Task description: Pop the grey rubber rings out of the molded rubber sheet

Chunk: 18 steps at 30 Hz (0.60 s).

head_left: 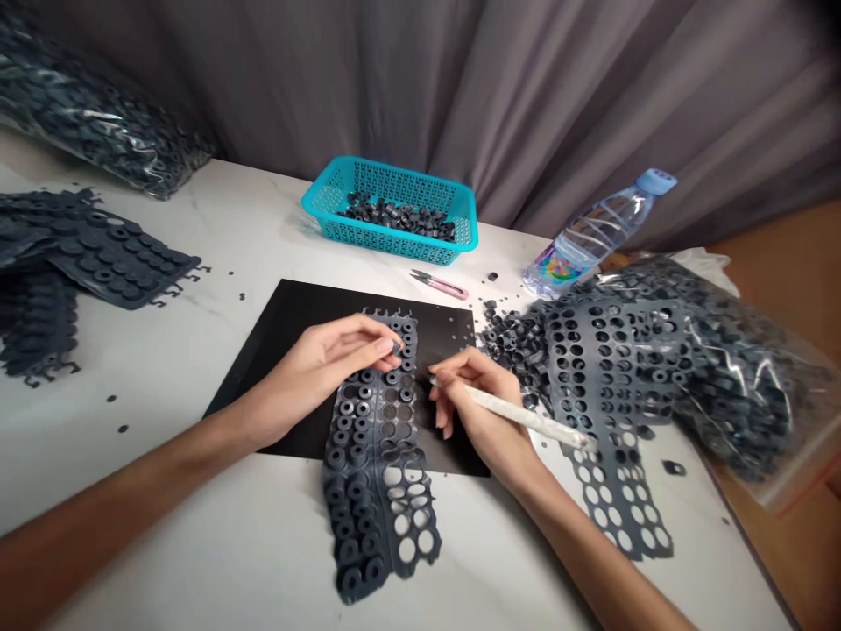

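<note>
A dark grey moulded rubber sheet (385, 447) lies lengthwise before me, its upper part on a black mat (263, 350). Round rubber pieces fill its left side, while much of its right side shows bare holes. My left hand (342, 350) pinches a small dark rubber piece (396, 347) just above the sheet's upper end. To the right of the sheet, my right hand (477, 394) grips a white pen-like stick (526, 418), its rear end slanting down to the right. The stick's working tip is partly hidden by my fingers.
A turquoise basket (394, 244) holds loose rubber pieces at the back; pink-handled thread snips (440, 283) lie before it. At right are a leaning water bottle (591, 232), a heap of pieces (519, 342), a punched-out sheet (614, 438) and a plastic bag (742, 403). More sheets (98, 254) lie left.
</note>
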{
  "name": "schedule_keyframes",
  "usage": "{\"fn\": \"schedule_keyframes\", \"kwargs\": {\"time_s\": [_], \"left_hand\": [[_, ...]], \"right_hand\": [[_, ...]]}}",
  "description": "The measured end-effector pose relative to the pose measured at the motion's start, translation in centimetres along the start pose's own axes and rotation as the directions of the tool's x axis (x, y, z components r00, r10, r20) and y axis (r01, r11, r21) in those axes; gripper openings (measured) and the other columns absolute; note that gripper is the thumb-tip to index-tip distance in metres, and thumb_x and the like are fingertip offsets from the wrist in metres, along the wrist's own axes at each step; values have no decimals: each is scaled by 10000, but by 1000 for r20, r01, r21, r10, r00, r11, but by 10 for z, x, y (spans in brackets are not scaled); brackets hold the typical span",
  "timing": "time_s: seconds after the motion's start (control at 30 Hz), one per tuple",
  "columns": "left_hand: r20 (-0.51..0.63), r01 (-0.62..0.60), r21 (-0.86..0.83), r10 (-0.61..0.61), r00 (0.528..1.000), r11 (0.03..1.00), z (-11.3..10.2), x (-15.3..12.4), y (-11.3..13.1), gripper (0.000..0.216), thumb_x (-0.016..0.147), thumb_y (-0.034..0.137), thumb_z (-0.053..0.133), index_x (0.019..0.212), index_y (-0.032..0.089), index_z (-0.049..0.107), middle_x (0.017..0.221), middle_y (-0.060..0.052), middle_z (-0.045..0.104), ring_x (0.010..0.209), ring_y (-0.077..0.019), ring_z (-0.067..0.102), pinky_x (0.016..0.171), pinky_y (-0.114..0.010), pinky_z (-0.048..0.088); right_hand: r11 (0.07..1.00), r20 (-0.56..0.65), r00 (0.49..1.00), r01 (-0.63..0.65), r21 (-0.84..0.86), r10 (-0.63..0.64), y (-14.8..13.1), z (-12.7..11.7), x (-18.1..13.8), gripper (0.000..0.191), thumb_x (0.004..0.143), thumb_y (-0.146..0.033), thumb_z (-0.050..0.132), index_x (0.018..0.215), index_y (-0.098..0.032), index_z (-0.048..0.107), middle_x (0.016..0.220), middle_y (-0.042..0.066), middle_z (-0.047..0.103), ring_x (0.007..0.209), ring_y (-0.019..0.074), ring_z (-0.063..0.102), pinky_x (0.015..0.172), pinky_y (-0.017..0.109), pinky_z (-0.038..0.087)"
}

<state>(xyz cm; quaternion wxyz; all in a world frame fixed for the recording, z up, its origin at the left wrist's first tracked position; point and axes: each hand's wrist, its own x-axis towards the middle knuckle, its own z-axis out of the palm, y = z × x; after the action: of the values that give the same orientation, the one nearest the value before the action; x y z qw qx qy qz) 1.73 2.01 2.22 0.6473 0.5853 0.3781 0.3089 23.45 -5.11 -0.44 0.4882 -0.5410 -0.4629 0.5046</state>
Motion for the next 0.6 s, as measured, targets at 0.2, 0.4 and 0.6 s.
{"fn": "schedule_keyframes", "kwargs": {"time_s": [0.2, 0.4, 0.6], "left_hand": [[112, 205, -275, -181, 977, 939, 5, -5, -2, 257, 993, 336, 700, 1179, 161, 728, 1268, -104, 746, 1201, -249, 720, 1137, -364, 510], [165, 237, -340, -191, 968, 910, 8, -7, 4, 276, 985, 346, 714, 1164, 140, 761, 1282, -121, 757, 1290, -282, 676, 1210, -388, 454], [194, 247, -336, -189, 962, 909, 7, -7, 1, 342, 988, 372, 708, 1223, 125, 743, 1239, -150, 776, 1296, -295, 671, 1215, -416, 444]], "right_hand": [[998, -61, 998, 26, -48, -29, 5, -1, 4, 180, 971, -362, 652, 917, -192, 624, 692, -17, 664, 458, 104, 588, 404, 197, 482], [989, -51, 997, 45, -144, -52, 7, -2, 3, 238, 991, -415, 641, 911, -191, 628, 650, -12, 654, 461, 112, 579, 426, 210, 475], [977, -26, 998, 54, -208, -60, 4, -2, 3, 266, 999, -443, 621, 902, -195, 623, 588, -25, 624, 455, 117, 566, 442, 213, 461]]}}
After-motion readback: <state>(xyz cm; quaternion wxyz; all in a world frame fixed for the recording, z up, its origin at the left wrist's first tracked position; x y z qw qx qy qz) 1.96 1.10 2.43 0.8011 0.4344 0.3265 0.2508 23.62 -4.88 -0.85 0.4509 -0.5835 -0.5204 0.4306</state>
